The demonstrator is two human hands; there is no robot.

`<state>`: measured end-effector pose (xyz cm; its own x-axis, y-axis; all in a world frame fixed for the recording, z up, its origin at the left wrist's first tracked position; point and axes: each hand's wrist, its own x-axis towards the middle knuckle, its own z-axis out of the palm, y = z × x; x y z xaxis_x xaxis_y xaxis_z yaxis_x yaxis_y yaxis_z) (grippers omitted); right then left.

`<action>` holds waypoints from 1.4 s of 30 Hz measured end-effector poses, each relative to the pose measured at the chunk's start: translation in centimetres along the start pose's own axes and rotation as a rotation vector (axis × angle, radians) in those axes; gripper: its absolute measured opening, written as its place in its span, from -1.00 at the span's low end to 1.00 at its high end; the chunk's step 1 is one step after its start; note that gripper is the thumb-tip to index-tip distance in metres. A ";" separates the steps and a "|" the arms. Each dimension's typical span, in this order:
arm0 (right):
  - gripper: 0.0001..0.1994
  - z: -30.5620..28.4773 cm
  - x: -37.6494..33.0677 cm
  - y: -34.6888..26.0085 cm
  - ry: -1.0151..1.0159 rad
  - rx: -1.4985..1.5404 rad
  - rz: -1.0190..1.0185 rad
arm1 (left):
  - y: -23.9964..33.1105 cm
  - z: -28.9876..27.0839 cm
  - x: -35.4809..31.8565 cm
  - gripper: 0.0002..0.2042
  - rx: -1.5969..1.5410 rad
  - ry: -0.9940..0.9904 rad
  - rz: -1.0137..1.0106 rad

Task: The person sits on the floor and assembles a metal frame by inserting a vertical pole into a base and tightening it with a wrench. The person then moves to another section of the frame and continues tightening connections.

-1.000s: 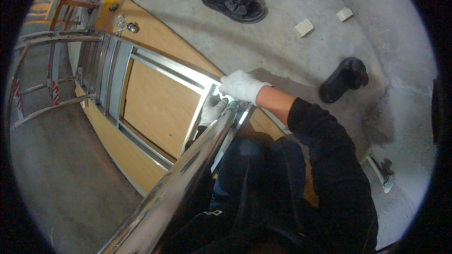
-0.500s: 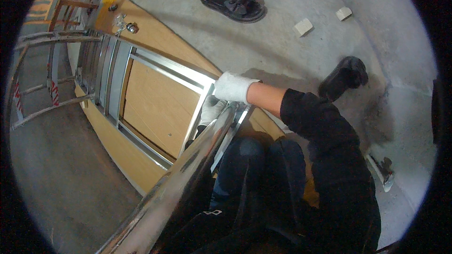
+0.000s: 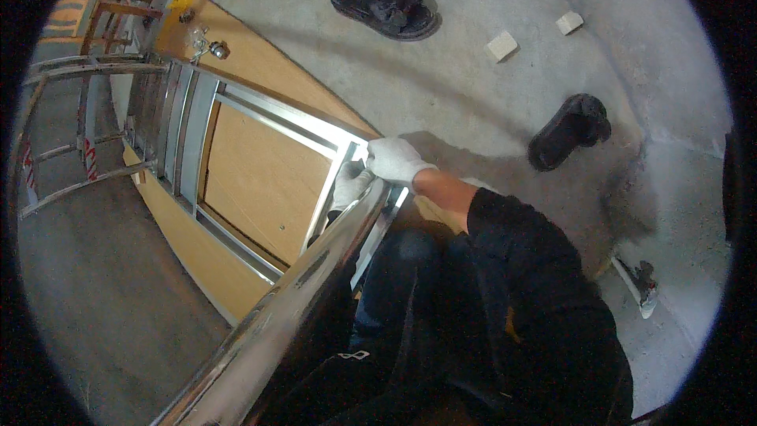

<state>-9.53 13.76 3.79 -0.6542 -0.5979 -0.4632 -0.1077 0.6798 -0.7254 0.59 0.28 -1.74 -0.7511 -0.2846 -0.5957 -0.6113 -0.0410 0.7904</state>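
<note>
The board (image 3: 203, 251) carries the frame (image 3: 274, 113), its bars already forming a rectangle; the far right corner, I judge, is what's left. The pole (image 3: 315, 268) slants near me. My right hand (image 3: 396, 162) covers that corner, my left hand (image 3: 352, 185) just left; whether either is clamped, I can't tell.

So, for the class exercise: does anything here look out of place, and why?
Yes, the footwear: one black slipper lies near the top and a second slipper farther right, apart on the concrete floor and angled differently, not paired neatly.
</note>
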 end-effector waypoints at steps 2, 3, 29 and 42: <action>-0.76 0.3 0.1 0.2 0.030 0.024 0.016 | 0.0 -0.2 0.4 -0.66 0.038 0.008 -0.006; -0.76 0.4 0.3 0.7 0.010 0.009 -0.019 | 0.8 0.3 0.1 -0.66 0.000 -0.002 -0.011; -0.81 -1.7 2.3 0.7 -0.075 -0.490 -0.381 | 2.5 0.9 -0.7 -0.62 0.083 0.044 -0.092; -0.71 -3.2 1.8 -1.1 -0.165 -0.595 -0.438 | 0.6 0.2 0.2 -0.64 0.011 0.007 -0.056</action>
<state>-13.02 13.29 5.42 -0.3435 -0.8900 -0.2997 -0.7483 0.4522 -0.4853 0.03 0.38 -1.44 -0.7140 -0.2887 -0.6378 -0.6551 -0.0460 0.7542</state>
